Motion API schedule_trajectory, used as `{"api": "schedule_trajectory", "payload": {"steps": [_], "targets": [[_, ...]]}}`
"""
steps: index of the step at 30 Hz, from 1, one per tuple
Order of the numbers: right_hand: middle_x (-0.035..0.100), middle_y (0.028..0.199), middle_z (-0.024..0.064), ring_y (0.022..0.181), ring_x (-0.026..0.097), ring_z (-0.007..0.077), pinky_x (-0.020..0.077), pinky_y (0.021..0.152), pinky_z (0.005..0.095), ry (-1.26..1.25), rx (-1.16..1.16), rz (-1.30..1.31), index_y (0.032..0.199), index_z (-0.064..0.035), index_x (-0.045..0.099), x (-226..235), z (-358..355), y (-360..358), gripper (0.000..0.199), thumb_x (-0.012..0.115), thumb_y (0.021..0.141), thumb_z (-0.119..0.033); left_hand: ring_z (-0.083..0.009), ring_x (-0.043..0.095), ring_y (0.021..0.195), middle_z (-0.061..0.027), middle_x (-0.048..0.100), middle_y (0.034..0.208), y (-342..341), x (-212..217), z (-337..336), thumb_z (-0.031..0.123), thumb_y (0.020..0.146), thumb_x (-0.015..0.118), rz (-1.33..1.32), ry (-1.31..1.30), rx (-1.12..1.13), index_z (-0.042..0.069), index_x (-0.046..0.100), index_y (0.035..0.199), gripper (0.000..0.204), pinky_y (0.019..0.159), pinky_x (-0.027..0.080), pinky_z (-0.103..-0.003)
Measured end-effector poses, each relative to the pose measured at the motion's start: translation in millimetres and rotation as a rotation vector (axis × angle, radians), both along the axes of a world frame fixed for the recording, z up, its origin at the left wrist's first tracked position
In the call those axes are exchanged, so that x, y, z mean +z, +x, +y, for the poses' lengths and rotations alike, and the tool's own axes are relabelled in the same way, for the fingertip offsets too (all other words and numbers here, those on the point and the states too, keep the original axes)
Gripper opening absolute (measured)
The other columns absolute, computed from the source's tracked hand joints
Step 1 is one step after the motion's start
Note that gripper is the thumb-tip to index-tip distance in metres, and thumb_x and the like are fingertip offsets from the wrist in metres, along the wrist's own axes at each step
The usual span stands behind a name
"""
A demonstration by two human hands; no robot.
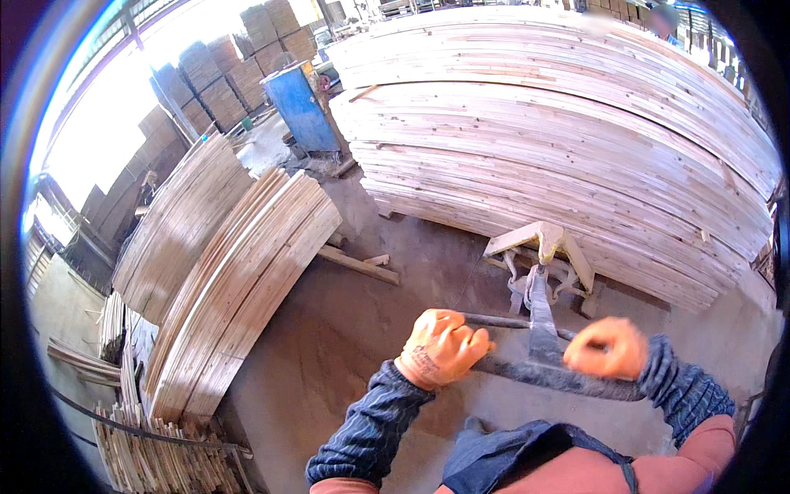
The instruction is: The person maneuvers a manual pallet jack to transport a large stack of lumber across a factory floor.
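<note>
Orange work gloves cover both my hands, with dark ribbed sleeve covers above the wrists. My left hand (444, 347) is closed around the left side of a dark, worn loop handle (547, 375), the handle of a pallet jack (543, 239). Over the right side of that handle is my right hand (606, 347), its fingers curled and smeared by motion. Whether it grips the bar, I cannot tell. A shaft runs forward from the handle to the jack's yellowish, chipped frame, which stands against the foot of a big lumber stack (527, 156).
To the left stand tall bundles of planks (247, 288), with thin wood strips (160, 453) below them. Loose timber (358, 265) lies on the concrete floor between the stacks. Farther back are a blue metal cabinet (303, 115) and piled brown blocks (214, 78). A person (662, 20) is partly visible behind the big stack.
</note>
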State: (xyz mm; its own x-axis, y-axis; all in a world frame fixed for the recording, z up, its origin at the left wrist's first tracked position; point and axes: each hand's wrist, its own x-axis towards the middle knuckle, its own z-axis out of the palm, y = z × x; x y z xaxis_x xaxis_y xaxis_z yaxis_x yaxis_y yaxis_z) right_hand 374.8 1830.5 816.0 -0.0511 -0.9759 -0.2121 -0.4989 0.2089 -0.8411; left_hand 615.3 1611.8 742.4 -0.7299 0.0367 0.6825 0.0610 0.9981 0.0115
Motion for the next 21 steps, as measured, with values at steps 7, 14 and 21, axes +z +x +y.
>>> {"api": "schedule_trajectory", "payload": {"steps": [7, 14, 21], "targets": [[0.067, 0.124, 0.0127, 0.116, 0.062, 0.0237, 0.0446, 0.104, 0.0351, 0.289, 0.116, 0.241, 0.124, -0.0036, 0.065, -9, -36, -49, 0.045, 0.051, 0.101, -0.039, -0.0272, 0.065, 0.070, -0.0053, 0.064, 0.066, -26, 20, -41, 0.029, 0.061, 0.079, -0.013, -0.009, -0.035, 0.012, 0.061, 0.080, 0.032, 0.070, 0.047, -0.043], [0.062, 0.126, 0.0122, 0.118, 0.060, 0.0255, 0.0464, 0.102, 0.0380, 0.671, -0.026, -0.283, 0.144, -0.0071, 0.049, 16, -43, -62, 0.050, 0.056, 0.100, -0.030, -0.0306, 0.064, 0.063, -0.0075, 0.060, 0.060, -39, 30, -52, 0.031, 0.057, 0.079, 0.012, -0.017, -0.062, 0.012, 0.059, 0.073, 0.032, 0.060, 0.049, -0.044], [0.053, 0.139, 0.0140, 0.119, 0.058, 0.0280, 0.0412, 0.106, 0.0392, 0.372, 0.210, 0.265, 0.154, -0.0113, 0.033, 67, -43, -18, 0.092, 0.079, 0.078, -0.036, -0.0320, 0.064, 0.065, -0.0084, 0.061, 0.062, -48, 34, -62, 0.033, 0.057, 0.081, -0.054, 0.011, -0.025, 0.012, 0.060, 0.074, 0.035, 0.061, 0.049, -0.044]]}}
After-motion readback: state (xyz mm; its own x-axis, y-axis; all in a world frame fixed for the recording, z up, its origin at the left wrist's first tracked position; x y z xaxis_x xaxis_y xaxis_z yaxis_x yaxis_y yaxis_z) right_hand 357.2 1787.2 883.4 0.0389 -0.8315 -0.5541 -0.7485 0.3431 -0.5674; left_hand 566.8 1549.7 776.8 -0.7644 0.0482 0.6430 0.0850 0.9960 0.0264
